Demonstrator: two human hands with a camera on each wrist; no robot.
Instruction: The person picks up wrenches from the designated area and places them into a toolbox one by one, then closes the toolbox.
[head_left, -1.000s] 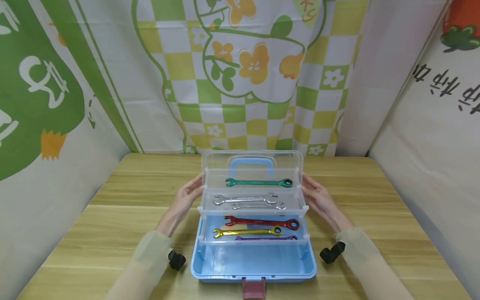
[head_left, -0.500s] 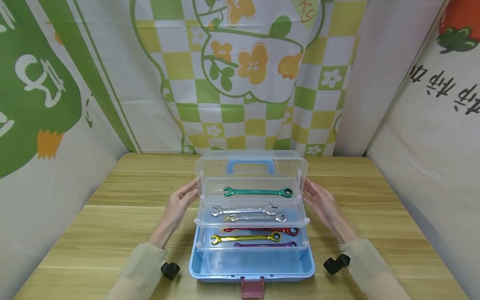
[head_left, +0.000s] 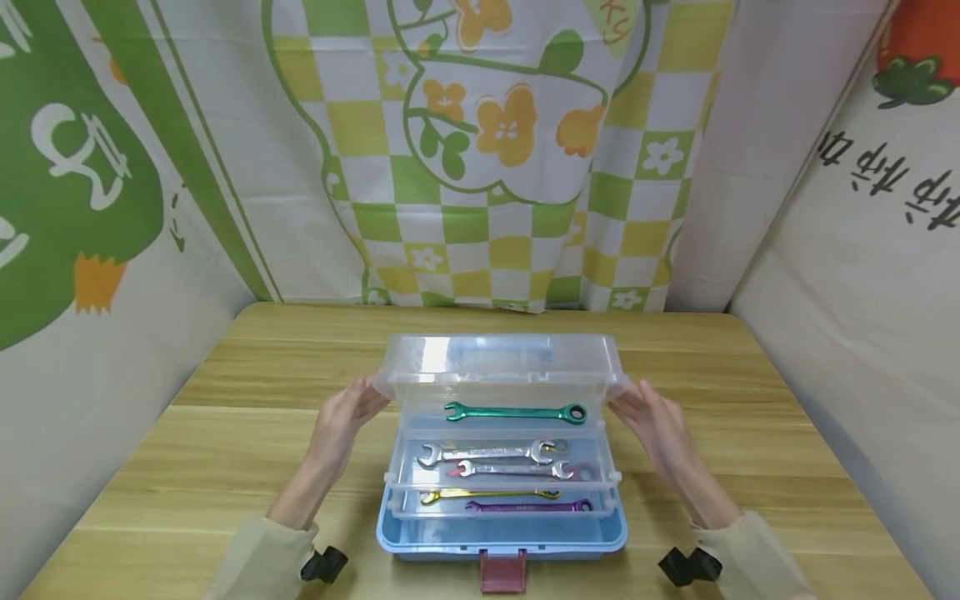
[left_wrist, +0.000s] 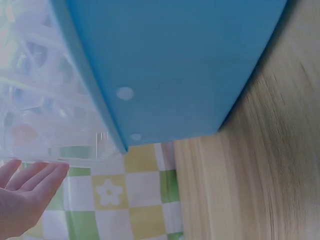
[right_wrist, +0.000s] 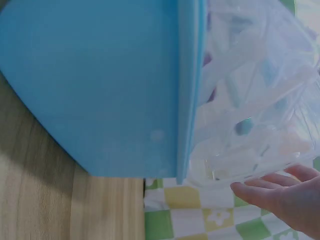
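Note:
A blue toolbox (head_left: 420, 548) stands on the table, its clear lid (head_left: 502, 357) tilted partway over the raised clear trays. My left hand (head_left: 336, 433) touches the lid's left edge with nearly straight fingers; the left wrist view shows those fingers (left_wrist: 47, 177) against the clear plastic. At the opposite edge, my right hand (head_left: 663, 429) rests its extended fingers on the lid. A green wrench (head_left: 515, 412) lies in the top tray. Below it are two silver wrenches (head_left: 483, 454), then a yellow wrench (head_left: 487, 495) and a purple wrench (head_left: 528, 506). A red wrench shows faintly through the plastic.
A reddish latch (head_left: 503, 572) hangs at the toolbox front. The wooden table (head_left: 247, 400) spreads to both sides. Patterned curtains (head_left: 480, 242) close off the back and sides. A black wrist mount (head_left: 324, 565) sits on each forearm.
The lid has swung forward and down from upright, both hands moving with it. The trays have folded lower and back over the box, covering most of the red wrench.

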